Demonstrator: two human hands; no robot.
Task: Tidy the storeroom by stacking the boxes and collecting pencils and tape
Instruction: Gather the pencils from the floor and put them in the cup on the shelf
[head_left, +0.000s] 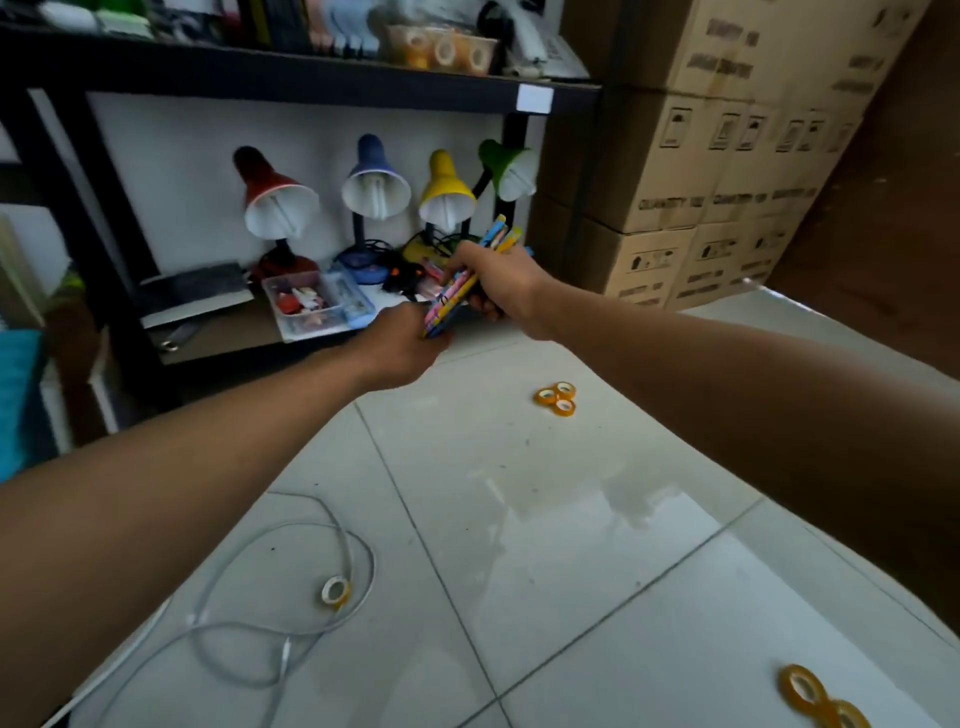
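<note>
Stacked cardboard boxes (691, 171) fill the upper right of the frame, printed "QUANTITY"; the rest is too blurred to read. At centre, the right hand (498, 283) has its grip curled round a bundle of pencils (470, 283); the left hand (402, 348) pinches their lower ends. Tape rolls (557, 399) lie on the floor (571, 519), centre right.

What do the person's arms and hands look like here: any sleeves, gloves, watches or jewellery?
Both forearms are bare as far as the frame shows, with no sleeves in view. The left hand and right hand are ungloved, and no watch, bracelet or ring is visible on either wrist or hand.
</note>
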